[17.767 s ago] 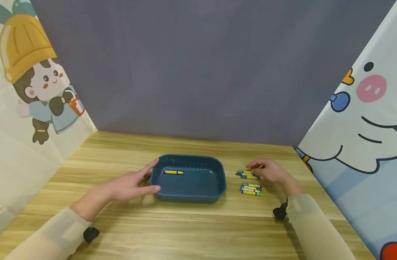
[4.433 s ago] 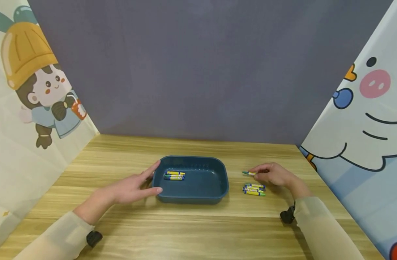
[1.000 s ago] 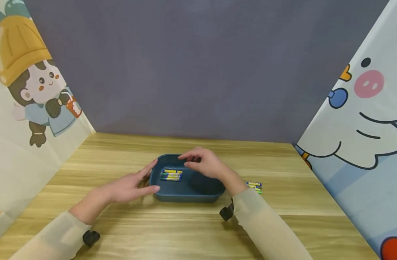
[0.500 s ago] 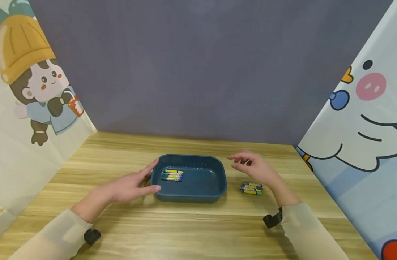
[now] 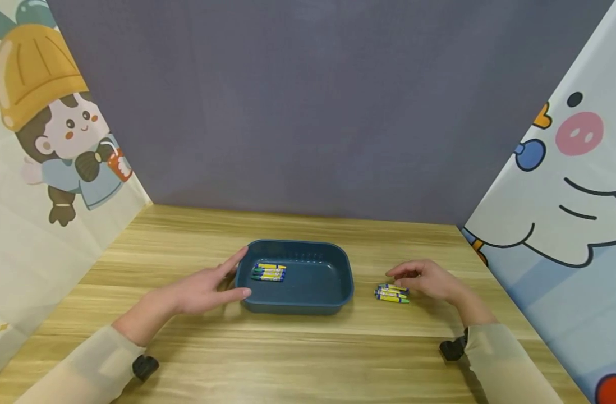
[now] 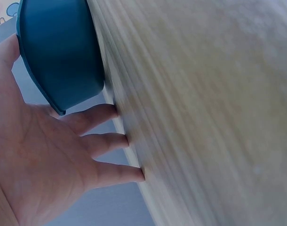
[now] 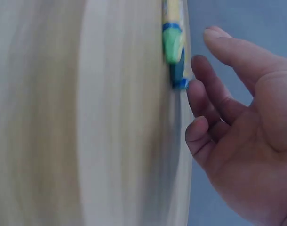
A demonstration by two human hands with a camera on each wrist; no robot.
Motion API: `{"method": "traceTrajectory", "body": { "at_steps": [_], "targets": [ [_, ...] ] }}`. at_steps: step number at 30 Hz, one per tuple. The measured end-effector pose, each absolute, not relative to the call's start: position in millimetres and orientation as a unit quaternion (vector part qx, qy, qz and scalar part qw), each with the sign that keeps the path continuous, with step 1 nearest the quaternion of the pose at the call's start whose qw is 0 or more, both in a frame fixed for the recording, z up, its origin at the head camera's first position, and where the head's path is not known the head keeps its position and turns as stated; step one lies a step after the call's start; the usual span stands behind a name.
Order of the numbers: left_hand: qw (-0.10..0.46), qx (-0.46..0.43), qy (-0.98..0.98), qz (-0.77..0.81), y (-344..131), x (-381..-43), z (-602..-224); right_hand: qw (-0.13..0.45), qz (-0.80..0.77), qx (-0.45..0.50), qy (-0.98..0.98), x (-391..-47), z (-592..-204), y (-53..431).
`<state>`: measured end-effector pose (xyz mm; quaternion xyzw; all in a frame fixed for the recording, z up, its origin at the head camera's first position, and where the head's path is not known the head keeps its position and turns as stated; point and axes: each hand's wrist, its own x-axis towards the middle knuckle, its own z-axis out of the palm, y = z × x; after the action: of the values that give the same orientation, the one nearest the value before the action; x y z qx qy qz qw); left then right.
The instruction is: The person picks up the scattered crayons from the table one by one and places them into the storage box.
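A dark blue rectangular box [image 5: 294, 307] stands on the table. My left hand [image 5: 199, 292] steadies its left end, thumb and forefinger touching the rim; the left wrist view has the other fingers [image 6: 108, 173] fairly straight, tips at the table. Inside the box, near its left end, several yellow-wrapped crayons [image 5: 270, 272] lie side by side. To the right of the box is a small pile of crayons [image 5: 392, 299]. My right hand [image 5: 431, 280] hovers at the pile's upper right, fingers bent and holding nothing; the right wrist view has a gap between thumb and forefinger beside a green-tipped crayon [image 7: 172, 44].
The wood-grain table [image 5: 288, 365] extends around the box. A grey backdrop [image 5: 308, 112] rises behind it, with cartoon-printed sheets on the left [image 5: 15, 235] and right [image 5: 565, 235]. A black wrist camera [image 5: 145, 367] sits on each sleeve.
Crayons from the upper group on the right now lie in the box beside the first. My right hand has moved from over the box back right to the remaining pile; my left hand stays put.
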<state>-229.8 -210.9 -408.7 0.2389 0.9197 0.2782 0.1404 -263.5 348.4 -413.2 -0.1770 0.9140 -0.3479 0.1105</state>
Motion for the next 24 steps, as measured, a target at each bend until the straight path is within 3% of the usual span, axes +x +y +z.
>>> {"method": "traceTrajectory", "body": {
  "at_steps": [9, 24],
  "targets": [
    [0.147, 0.237, 0.918, 0.282, -210, -230, -408, 0.134, -0.350, -0.166, 0.912, -264, -422, 359],
    [0.148, 0.237, 0.918, 0.280, -211, -231, -409, 0.119, -0.345, -0.163, 0.917, -267, -424, 365]
  ]
}}
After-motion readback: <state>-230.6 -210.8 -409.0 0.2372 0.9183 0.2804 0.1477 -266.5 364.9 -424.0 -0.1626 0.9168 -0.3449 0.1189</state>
